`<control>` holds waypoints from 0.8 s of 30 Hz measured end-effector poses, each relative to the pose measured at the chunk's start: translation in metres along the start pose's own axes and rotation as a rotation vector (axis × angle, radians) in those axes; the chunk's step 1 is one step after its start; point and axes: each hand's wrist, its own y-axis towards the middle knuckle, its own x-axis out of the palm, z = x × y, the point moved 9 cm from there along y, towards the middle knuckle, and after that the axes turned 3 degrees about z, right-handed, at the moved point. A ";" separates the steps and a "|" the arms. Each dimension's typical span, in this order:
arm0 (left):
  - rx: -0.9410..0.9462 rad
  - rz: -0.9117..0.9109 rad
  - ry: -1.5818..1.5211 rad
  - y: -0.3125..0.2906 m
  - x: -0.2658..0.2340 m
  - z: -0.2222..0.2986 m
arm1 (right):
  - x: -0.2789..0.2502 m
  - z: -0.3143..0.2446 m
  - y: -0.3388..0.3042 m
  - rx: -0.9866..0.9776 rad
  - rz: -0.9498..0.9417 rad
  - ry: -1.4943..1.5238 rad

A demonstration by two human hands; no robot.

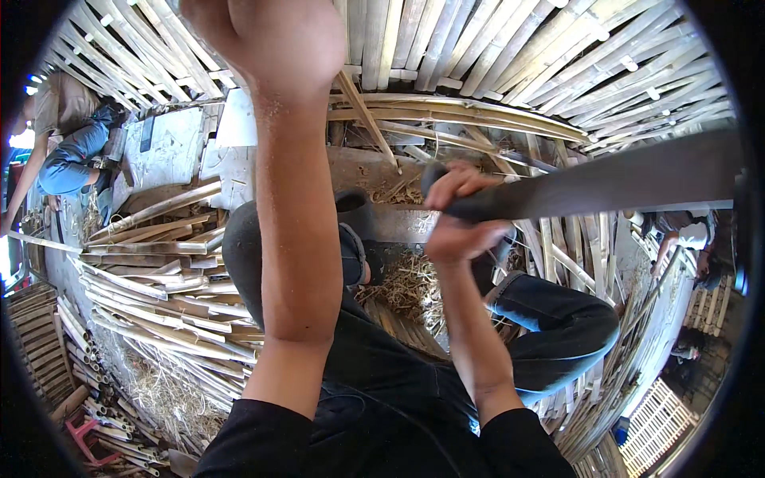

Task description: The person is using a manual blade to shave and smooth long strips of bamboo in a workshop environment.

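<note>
My right hand (pixel 456 235) is wrapped round the dark handle of a machete (pixel 621 175). Its broad, dull blade points right across the view, close to me and slightly blurred. Raised high at the top edge, my left hand (pixel 279 48) is smeared by motion and partly cut off, so its fingers do not show clearly. What it may hold cannot be seen. Between my legs, pale bamboo shavings (pixel 410 291) lie in a heap. Past them, split bamboo lengths (pixel 478 111) rest in front of the slatted bamboo (pixel 430 44).
Many split bamboo strips (pixel 167 295) are stacked on my left. A person in jeans (pixel 76 159) sits at the far left, and another person (pixel 685 231) is at the far right. A pink stool (pixel 84 438) stands at lower left, beside bamboo poles (pixel 119 434).
</note>
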 end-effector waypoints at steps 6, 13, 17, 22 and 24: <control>0.115 -0.017 0.183 0.000 0.003 0.000 | -0.181 0.149 -0.202 0.858 -0.302 -1.124; -0.073 0.069 0.003 0.003 -0.050 -0.030 | -0.194 0.145 -0.172 1.180 -0.154 -1.164; -0.098 0.202 -0.113 0.003 -0.081 -0.037 | -0.151 0.095 -0.102 1.206 0.440 -0.457; -0.095 0.106 -0.148 0.012 -0.075 -0.053 | -0.083 0.010 0.029 0.858 0.214 -0.314; -0.104 0.187 0.070 0.008 -0.065 -0.033 | -0.054 -0.026 0.064 0.728 0.161 -0.418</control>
